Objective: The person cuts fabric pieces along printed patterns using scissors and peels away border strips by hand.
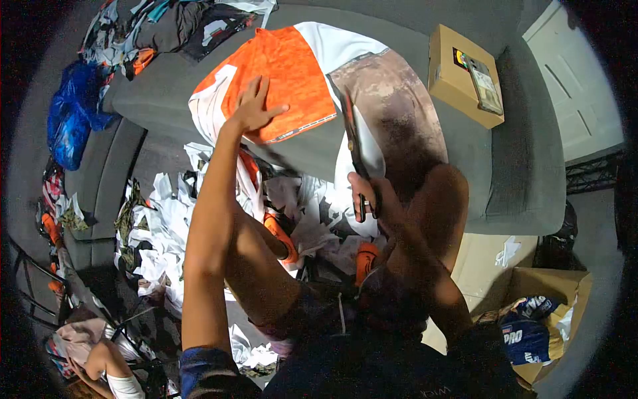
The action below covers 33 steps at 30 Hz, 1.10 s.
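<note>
My left hand (256,112) lies flat with fingers spread on an orange printed piece of fabric (286,66). That fabric rests on the grey sofa seat and has a pale strip with small lettering along its near edge. In my right hand (379,193) is a pair of scissors (353,136), its blades pointing away from me beside the orange fabric's right edge. Whether the blades touch any cloth, I cannot tell. White fabric (342,43) and a brown mottled fabric (392,93) spread to the right, the brown one reaching toward my knee.
White scraps (166,233) cover the floor around my feet. A cardboard box (458,80) sits on the sofa (465,193) at right; another open box (571,286) holds navy clothing. A blue plastic bag (73,120) stands at left. Another person's arm (106,362) shows lower left.
</note>
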Motion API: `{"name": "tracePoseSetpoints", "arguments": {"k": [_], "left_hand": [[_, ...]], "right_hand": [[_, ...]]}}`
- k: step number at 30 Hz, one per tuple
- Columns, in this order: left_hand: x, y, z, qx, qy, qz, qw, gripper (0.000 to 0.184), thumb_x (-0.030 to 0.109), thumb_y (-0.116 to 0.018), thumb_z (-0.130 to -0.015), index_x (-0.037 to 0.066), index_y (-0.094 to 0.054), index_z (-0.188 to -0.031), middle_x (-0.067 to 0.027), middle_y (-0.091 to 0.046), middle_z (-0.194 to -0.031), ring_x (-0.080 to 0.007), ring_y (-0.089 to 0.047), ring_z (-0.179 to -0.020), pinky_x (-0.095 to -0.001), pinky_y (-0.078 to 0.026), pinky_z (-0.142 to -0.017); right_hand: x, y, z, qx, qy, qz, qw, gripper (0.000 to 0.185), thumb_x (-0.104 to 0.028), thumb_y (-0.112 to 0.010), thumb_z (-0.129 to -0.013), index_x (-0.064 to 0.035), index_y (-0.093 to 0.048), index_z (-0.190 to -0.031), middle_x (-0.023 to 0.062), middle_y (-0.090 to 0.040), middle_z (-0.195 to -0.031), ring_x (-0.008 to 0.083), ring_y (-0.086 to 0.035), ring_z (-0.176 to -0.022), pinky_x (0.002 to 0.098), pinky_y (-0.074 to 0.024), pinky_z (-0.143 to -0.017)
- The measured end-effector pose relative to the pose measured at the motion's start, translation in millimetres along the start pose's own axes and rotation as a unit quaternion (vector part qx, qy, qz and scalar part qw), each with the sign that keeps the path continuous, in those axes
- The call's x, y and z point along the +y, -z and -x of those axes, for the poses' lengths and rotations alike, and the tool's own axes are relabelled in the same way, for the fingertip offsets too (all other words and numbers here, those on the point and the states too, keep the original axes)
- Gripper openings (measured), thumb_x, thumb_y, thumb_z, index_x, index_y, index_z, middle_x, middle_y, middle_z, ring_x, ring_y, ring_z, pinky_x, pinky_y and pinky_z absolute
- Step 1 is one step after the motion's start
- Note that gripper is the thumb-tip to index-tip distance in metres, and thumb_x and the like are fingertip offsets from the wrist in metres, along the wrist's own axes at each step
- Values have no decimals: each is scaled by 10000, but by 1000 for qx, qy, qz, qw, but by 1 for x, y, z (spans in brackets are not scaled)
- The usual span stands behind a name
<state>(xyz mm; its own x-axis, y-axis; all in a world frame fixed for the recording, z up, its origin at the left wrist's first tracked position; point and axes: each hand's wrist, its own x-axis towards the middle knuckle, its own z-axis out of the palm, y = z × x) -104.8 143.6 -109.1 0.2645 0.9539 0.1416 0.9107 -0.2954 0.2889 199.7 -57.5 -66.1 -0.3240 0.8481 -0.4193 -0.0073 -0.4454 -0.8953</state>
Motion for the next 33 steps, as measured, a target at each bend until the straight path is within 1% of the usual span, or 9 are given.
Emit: {"name": "tracePoseSetpoints", "arguments": {"k": [1, 5, 11, 16, 20, 21, 25, 31, 33], "left_hand": [[0, -2, 0, -2, 0, 2, 1000, 823, 621, -493, -774, 98, -313, -1383, -151, -222, -1445, -310, -226, -1330, -455, -201, -1048], [8, 14, 9, -75, 37, -38, 996, 1040, 762, -467, -687, 76, -197, -1421, -130, -146, -1480, -295, -139, -1368, -450, -146, -1077], [22, 25, 18, -98, 65, -61, 991, 1064, 762, -506, -657, 74, -216, -1415, -126, -142, -1482, -299, -156, -1360, -462, -163, -1072], [54, 34, 14, -49, 44, -99, 993, 980, 695, -547, -690, 98, -251, -1408, -132, -152, -1475, -299, -209, -1340, -460, -195, -1067], [73, 34, -19, 46, -141, 142, 979, 843, 611, -581, -729, 141, -329, -1382, -133, -211, -1453, -293, -267, -1313, -455, -237, -1054], [71, 28, -25, 48, -137, 147, 978, 843, 611, -581, -729, 141, -329, -1382, -133, -211, -1453, -293, -267, -1313, -455, -237, -1054], [61, 1, -44, -36, -220, 187, 957, 689, 554, -584, -764, 191, -429, -1328, -98, -300, -1411, -290, -330, -1270, -435, -281, -1031], [63, 3, -53, -90, -212, 127, 965, 627, 505, -623, -768, 183, -482, -1287, -88, -347, -1372, -282, -349, -1236, -409, -302, -1011], [70, 4, -49, -81, -211, 94, 969, 616, 517, -625, -759, 199, -499, -1272, -74, -361, -1360, -277, -357, -1225, -423, -295, -1010]], "right_hand": [[1, -1, 0, 6, -13, 1, 1000, 409, -434, -620, -812, -79, -536, -627, 25, -497, -497, 141, -470, -385, 238, -382, -381], [-1, -4, 3, 14, -36, 0, 999, 403, -413, -653, -797, -69, -536, -621, 19, -472, -473, 131, -447, -361, 255, -388, -359], [5, 1, 7, 12, -51, 43, 998, 441, -439, -672, -774, -58, -537, -597, 12, -448, -462, 124, -436, -353, 253, -385, -357], [9, 7, 1, 21, -58, 60, 996, 475, -454, -674, -768, -58, -520, -556, 14, -450, -465, 124, -427, -355, 251, -374, -355], [-4, 1, -6, 46, 5, 138, 989, 497, -455, -679, -765, -59, -502, -522, 12, -444, -463, 122, -412, -353, 257, -352, -350], [-6, 0, -6, 46, 2, 143, 989, 497, -455, -679, -765, -59, -502, -522, 12, -444, -463, 122, -412, -353, 257, -352, -350], [-16, -6, -5, 60, -46, 129, 989, 483, -453, -686, -760, -53, -514, -551, 16, -449, -473, 123, -405, -358, 263, -335, -351], [-21, 0, -2, 84, -51, 58, 994, 472, -458, -687, -757, -55, -516, -581, 18, -460, -488, 120, -401, -366, 264, -329, -352], [-19, 5, -2, 80, -66, 84, 991, 465, -455, -684, -760, -56, -512, -592, 19, -462, -493, 121, -407, -374, 264, -332, -352]]}}
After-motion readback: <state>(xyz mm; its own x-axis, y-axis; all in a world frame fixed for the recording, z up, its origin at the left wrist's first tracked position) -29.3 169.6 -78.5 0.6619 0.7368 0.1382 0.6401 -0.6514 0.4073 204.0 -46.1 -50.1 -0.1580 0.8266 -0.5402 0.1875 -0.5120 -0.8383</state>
